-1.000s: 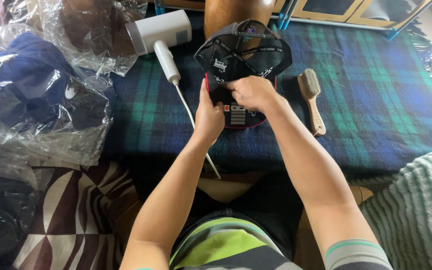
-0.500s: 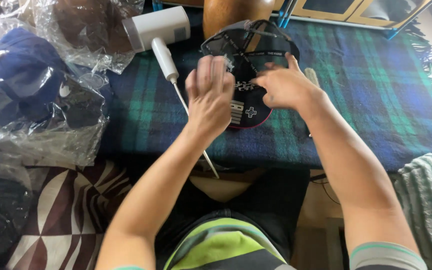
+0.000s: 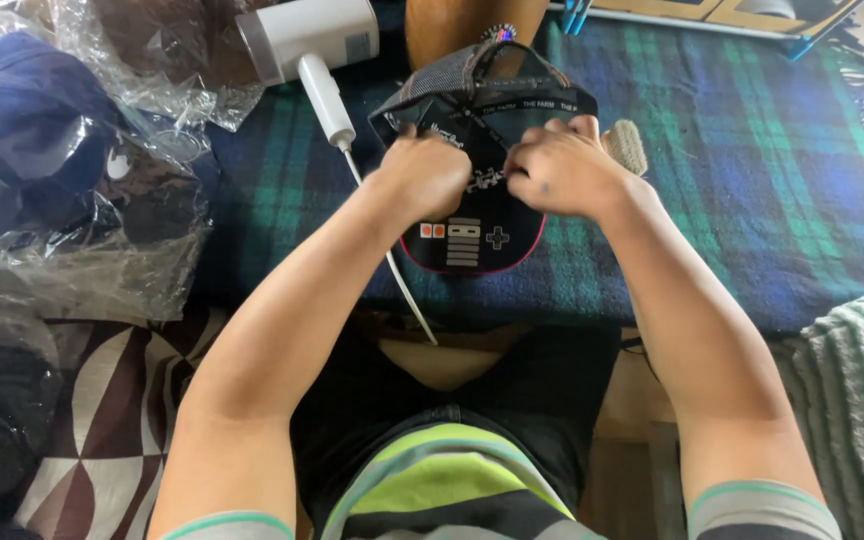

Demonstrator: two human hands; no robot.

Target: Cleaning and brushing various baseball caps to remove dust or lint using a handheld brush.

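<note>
Both hands now down on the cap (image 3: 467,235), left hand (image 3: 430,175) no longer lifted, curled gripping its inner rim, right hand (image 3: 557,170) likewise pinching it, brush (image 3: 627,145) just right of cap

One cap (image 3: 472,235) – one brush (image 3: 628,145) (one dryer (image 3: 304,35)).

I have both forearms stretched forward, my left hand (image 3: 430,175) and right hand (image 3: 558,170) curled into loose fists, knuckles up, close together.

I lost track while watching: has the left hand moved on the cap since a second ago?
Yes. The left hand went from the brim's left edge up toward the white handheld appliance, and now grips the cap at its crown opening.
</note>
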